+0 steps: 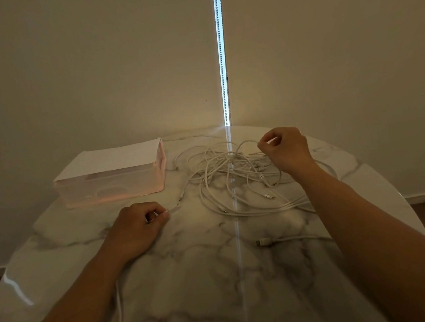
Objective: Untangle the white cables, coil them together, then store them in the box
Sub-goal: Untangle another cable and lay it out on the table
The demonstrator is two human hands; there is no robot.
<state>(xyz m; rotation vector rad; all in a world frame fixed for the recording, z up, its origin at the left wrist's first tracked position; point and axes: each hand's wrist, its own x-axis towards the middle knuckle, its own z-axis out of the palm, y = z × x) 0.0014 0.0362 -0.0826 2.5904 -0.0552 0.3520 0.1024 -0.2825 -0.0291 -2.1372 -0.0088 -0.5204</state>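
Your left grip (137,225) tight on a cable plug (173,209) at 8 o'clock from the white cables (223,175), right grip (286,150) tight on a strand (253,154) at 2 o'clock.

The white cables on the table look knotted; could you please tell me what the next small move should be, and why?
Probably lift the right hand slowly, drawing its pinched strand up out of the cables. The left hand pinches one plug end aside, while the rest lie looped in one pile.
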